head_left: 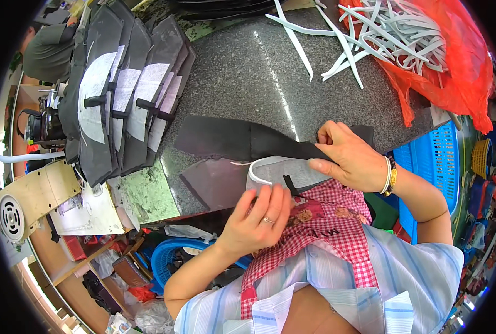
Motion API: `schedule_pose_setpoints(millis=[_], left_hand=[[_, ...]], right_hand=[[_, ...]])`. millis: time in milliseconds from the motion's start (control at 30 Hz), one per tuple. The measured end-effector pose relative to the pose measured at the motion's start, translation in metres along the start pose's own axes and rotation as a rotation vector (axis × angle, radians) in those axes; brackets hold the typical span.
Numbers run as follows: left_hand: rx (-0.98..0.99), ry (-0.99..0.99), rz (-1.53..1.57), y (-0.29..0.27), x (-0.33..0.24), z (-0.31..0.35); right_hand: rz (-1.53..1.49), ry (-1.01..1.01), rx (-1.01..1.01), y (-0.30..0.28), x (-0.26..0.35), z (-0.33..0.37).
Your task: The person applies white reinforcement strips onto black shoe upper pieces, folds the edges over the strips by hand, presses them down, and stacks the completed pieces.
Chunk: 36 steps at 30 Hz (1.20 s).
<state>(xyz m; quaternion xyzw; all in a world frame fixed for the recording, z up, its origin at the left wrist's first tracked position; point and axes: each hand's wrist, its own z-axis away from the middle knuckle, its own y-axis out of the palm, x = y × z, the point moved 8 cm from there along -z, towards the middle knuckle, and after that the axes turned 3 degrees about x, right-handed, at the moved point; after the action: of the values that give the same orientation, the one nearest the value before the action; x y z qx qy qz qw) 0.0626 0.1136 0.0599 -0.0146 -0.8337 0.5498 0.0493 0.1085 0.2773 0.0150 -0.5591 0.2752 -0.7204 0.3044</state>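
My right hand [351, 156] pinches the lifted upper edge of a black fabric panel [220, 136] between thumb and bent fingers. Under that raised flap lies a light grey lining patch [309, 170] with a short black tab [288, 183] on it. A curved white strip [254, 171] lies along the patch's left edge. The fingers of my left hand [259, 217], which wears a ring, are bent and drawn together at the strip's lower end; their tips partly cover it. The panel's dark lower layer [214, 181] spreads flat to the left of that hand.
Stacked black panels with pale patches [114, 94] stand at the left of the grey speckled table [231, 72]. A red plastic bag [459, 83] of white strips [404, 33] sits far right; some strips lie loose. Blue baskets [434, 167] flank me. A machine [42, 125] stands far left.
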Motion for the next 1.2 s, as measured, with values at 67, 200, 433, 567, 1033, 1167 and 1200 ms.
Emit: schedule_pose_setpoints(millis=[67,200,433,567,1033,1167,1200], left_hand=[[0.207,-0.087,-0.03,0.014,0.012,-0.002],[0.202,-0.111,0.095,0.028,0.026,0.0],[0.041,-0.364,0.458,0.022,0.045,0.018],[-0.212,-0.653,0.394,0.005,0.082,0.041],[0.178,-0.122,-0.003,0.019,0.075,0.035],[0.127,-0.046,-0.059,0.019,0.073,0.033],[0.071,-0.066,-0.057,0.017,0.076,0.035]], right_hand=[[0.048,0.007,-0.022,0.01,0.002,0.006],[0.364,-0.199,-0.199,0.025,0.032,0.013],[-0.205,-0.042,-0.221,0.009,0.052,-0.029],[-0.214,0.016,-0.161,0.003,0.056,-0.036],[-0.06,-0.019,-0.154,0.009,0.068,-0.049],[-0.038,-0.008,-0.192,0.007,0.067,-0.047],[-0.036,-0.016,-0.198,0.007,0.068,-0.048]])
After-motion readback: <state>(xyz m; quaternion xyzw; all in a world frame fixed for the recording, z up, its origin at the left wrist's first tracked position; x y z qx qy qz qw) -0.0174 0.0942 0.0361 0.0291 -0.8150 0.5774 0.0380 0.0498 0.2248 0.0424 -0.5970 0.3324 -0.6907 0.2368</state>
